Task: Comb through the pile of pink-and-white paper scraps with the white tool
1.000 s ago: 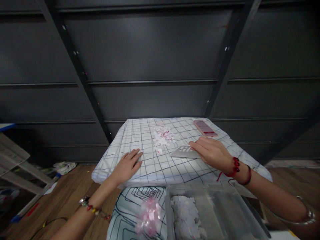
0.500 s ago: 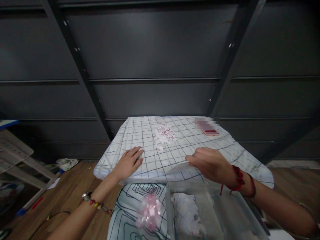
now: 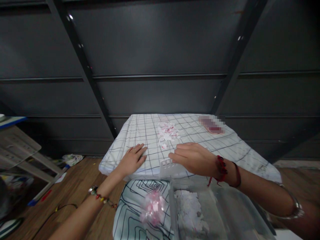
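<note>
My left hand [image 3: 132, 160] lies flat on the checked cloth, fingers stretched out and holding nothing. My right hand [image 3: 191, 156] is closed on a flat, whitish see-through plastic piece [image 3: 170, 169] with a row of small holes along its upper edge. That piece hangs over the near edge of the table [image 3: 140, 130], above the rim of a clear plastic box [image 3: 172, 206]. Inside the box is a heap of white paper-like pieces [image 3: 190, 210]. Beyond my hands, a pile of small white and pink pieces [image 3: 168, 131] is spread on the cloth.
A pink phone [image 3: 211, 125], partly pixelated, lies at the table's far right. Left of the box, a clear bag with pink contents [image 3: 153, 208] rests on a patterned cushion [image 3: 130, 203]. A dark panelled wall [image 3: 160, 96] stands behind the table. A white shelf [image 3: 22, 146] is at the left.
My right hand has moved left with the plastic piece, which now shows its flat face and holes. My left hand stays flat on the cloth. The view has shifted slightly.
</note>
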Demonstrator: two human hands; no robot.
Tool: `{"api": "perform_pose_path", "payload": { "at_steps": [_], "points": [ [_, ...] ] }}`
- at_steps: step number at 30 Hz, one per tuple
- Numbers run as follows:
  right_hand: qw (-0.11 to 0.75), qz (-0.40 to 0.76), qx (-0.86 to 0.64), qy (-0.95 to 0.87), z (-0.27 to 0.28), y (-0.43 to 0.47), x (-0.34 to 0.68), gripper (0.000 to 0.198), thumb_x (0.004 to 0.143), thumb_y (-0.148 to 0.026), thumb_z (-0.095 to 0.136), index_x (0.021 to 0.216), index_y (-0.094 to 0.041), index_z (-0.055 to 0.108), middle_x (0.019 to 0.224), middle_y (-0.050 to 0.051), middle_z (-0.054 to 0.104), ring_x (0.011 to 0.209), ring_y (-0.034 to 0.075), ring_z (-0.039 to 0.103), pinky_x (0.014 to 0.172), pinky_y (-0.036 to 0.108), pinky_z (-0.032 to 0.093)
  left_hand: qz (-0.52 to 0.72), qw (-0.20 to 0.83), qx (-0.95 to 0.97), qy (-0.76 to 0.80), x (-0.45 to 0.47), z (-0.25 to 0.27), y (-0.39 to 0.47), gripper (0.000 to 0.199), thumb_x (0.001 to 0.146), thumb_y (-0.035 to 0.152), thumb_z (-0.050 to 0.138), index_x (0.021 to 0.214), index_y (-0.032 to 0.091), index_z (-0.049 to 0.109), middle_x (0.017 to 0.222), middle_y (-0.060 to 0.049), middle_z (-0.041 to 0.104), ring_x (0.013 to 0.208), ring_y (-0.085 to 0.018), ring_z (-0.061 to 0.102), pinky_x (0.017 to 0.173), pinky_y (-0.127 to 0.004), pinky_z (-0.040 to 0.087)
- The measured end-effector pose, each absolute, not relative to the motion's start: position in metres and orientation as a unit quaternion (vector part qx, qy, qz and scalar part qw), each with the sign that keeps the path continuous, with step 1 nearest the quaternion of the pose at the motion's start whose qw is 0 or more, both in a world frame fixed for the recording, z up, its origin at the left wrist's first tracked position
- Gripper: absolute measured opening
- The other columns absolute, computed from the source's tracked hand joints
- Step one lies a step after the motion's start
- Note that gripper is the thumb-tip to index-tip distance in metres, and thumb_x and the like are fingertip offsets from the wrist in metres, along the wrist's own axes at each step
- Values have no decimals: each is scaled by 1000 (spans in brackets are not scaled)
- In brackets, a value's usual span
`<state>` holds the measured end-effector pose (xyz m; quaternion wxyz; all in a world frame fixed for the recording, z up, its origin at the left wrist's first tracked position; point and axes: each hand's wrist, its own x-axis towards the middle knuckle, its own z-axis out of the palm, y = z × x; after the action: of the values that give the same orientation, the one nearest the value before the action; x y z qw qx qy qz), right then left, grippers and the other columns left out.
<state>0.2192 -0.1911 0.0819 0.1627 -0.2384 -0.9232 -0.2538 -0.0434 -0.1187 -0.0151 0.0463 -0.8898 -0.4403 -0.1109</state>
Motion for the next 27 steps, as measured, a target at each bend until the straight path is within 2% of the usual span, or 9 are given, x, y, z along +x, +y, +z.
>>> {"api": "perform_pose_path", "payload": {
  "at_steps": [12,17,20,27],
  "points": [
    [206,-278,-302,-888,98,-185,234,28,89,-20,34,79,-16,60,64,2,57,63,13,47,56,26,32,-121,40,-891,-436,-45,-16,-118,41,93,37,33,127,16,44,134,-10,41,123,-24,36,99,-44,29],
    [217,-275,-296,-889,98,-201,235,27,89,-19,33,79,-16,58,58,0,52,58,12,43,53,26,29,-113,42,-892,-436,-44,-15,-119,41,92,36,34,127,15,44,134,-11,41,123,-25,35,100,-43,28],
    [209,-268,-291,-894,87,-219,225,26,88,-15,34,70,-17,54,53,-1,46,52,12,37,49,28,25,-111,39,-892,-437,-44,-15,-118,40,92,35,35,127,16,43,135,-10,39,124,-25,35,99,-44,29],
    [175,-264,-252,-914,44,-240,202,18,78,-4,38,78,-13,54,61,1,50,57,14,43,50,28,30,-106,43,-889,-443,-43,-14,-119,40,91,34,38,127,15,44,135,-11,39,124,-25,34,99,-44,29]
  ]
}}
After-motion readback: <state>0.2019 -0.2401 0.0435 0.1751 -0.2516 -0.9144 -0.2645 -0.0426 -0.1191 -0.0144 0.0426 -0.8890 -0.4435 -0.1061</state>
